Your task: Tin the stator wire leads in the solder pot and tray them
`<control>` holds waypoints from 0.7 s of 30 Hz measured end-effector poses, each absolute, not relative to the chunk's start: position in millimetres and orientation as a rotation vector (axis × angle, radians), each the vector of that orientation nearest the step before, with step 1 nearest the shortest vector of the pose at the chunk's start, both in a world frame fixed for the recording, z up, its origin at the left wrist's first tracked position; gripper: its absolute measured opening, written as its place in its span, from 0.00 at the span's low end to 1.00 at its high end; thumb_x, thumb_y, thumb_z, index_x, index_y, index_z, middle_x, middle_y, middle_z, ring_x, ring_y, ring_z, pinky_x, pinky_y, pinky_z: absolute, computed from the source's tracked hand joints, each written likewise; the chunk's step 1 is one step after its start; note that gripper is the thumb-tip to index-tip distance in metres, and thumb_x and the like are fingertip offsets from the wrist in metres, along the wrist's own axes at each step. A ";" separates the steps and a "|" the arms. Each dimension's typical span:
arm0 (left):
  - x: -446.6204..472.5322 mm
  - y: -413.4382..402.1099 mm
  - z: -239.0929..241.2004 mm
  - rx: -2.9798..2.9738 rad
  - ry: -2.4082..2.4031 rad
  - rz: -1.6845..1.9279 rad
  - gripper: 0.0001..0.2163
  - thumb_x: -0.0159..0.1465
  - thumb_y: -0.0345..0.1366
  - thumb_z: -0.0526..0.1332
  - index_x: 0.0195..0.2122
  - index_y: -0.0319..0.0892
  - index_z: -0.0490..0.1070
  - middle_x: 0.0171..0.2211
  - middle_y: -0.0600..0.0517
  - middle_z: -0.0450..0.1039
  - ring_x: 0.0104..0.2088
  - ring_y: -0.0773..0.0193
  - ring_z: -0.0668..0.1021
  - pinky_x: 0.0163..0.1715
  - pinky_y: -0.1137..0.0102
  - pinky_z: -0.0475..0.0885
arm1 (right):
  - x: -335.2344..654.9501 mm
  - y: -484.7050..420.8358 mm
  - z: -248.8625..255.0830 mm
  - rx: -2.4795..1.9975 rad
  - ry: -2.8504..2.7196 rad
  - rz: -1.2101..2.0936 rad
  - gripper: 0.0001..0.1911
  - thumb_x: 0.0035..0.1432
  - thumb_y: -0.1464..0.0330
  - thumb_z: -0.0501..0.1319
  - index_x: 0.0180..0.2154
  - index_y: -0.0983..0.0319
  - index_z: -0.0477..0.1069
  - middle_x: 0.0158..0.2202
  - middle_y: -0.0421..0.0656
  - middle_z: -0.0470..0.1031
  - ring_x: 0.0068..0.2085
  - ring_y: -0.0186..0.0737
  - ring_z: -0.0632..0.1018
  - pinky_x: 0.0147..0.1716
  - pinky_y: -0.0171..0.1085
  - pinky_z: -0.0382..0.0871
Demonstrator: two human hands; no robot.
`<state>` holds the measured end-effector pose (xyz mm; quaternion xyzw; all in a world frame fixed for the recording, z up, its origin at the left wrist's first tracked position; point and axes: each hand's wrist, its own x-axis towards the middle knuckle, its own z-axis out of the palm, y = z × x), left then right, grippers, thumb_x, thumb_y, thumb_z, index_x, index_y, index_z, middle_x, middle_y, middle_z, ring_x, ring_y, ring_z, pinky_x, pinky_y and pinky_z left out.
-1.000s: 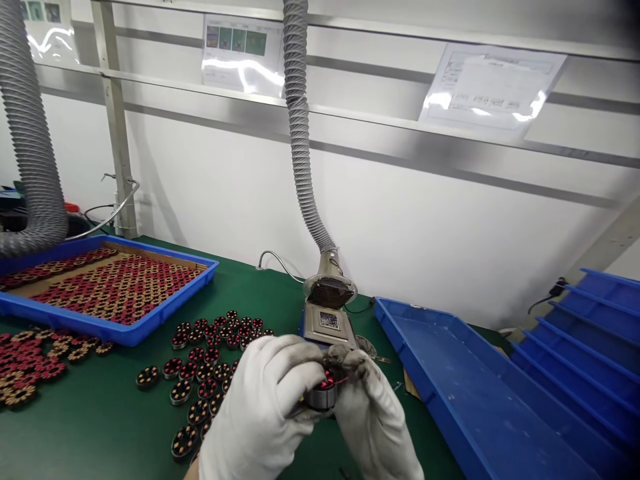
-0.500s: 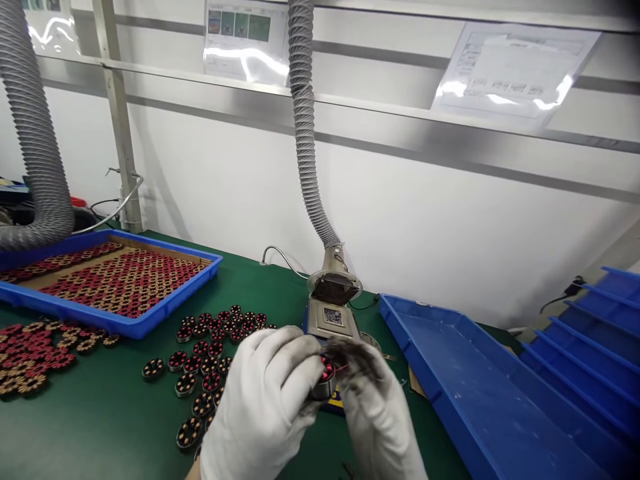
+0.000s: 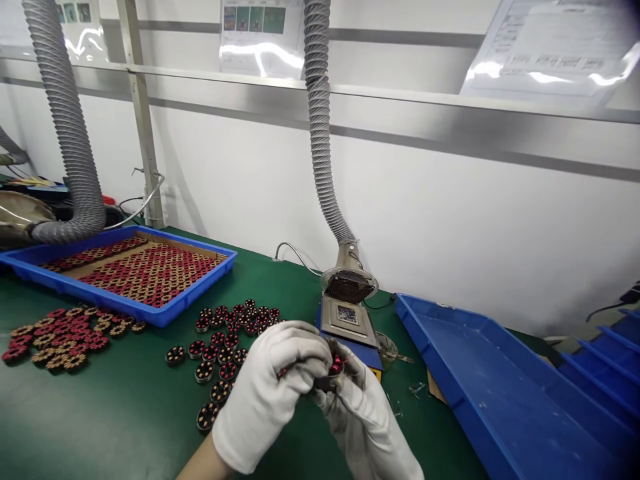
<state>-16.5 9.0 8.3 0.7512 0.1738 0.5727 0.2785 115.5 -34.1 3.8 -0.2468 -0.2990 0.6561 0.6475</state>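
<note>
Both my hands wear white gloves with dirty fingertips and meet low in the middle of the view. My left hand point(image 3: 273, 393) is closed round a small round wound stator point(image 3: 332, 373) with red coils and a metal rim. My right hand point(image 3: 363, 417) pinches the same stator from the right, thumb and finger on its top. Just behind the hands stands a small solder pot point(image 3: 349, 319) on a blue base, under the nozzle of a grey extraction hose point(image 3: 323, 153). Several loose stators point(image 3: 225, 343) lie on the green mat to the left of my hands.
A blue tray point(image 3: 120, 303) filled with stators sits at the back left, with another pile point(image 3: 57, 330) of them on the mat in front. A large blue tray point(image 3: 505, 400) lies at the right, more blue trays beyond it. A second hose point(image 3: 67, 127) hangs at the left.
The view has swung to the left and down, so everything sits further right. My hands have kept hold of the stator and turned it a little between the fingers.
</note>
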 end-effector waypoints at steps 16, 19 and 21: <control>-18.3 10.5 9.5 2.219 0.362 1.539 0.19 0.53 0.31 0.68 0.46 0.43 0.68 0.42 0.48 0.72 0.43 0.59 0.73 0.46 0.64 0.69 | 127.5 -31.1 -13.7 -0.373 -0.544 1.719 0.11 0.48 0.66 0.67 0.37 0.54 0.75 0.39 0.39 0.78 0.43 0.36 0.76 0.44 0.37 0.69; -18.0 11.3 10.5 2.209 0.352 1.503 0.18 0.54 0.30 0.66 0.46 0.43 0.68 0.42 0.47 0.72 0.43 0.59 0.73 0.46 0.64 0.69 | 124.8 -29.5 -11.8 -0.392 -0.541 1.728 0.10 0.46 0.66 0.68 0.35 0.55 0.76 0.38 0.39 0.79 0.42 0.37 0.76 0.41 0.36 0.71; -16.8 11.0 9.5 2.136 0.338 1.545 0.09 0.58 0.30 0.61 0.41 0.42 0.71 0.38 0.48 0.74 0.41 0.60 0.74 0.45 0.64 0.69 | 119.9 -29.4 -8.6 -0.405 -0.571 1.710 0.11 0.47 0.66 0.68 0.36 0.56 0.75 0.36 0.39 0.79 0.37 0.37 0.78 0.36 0.36 0.72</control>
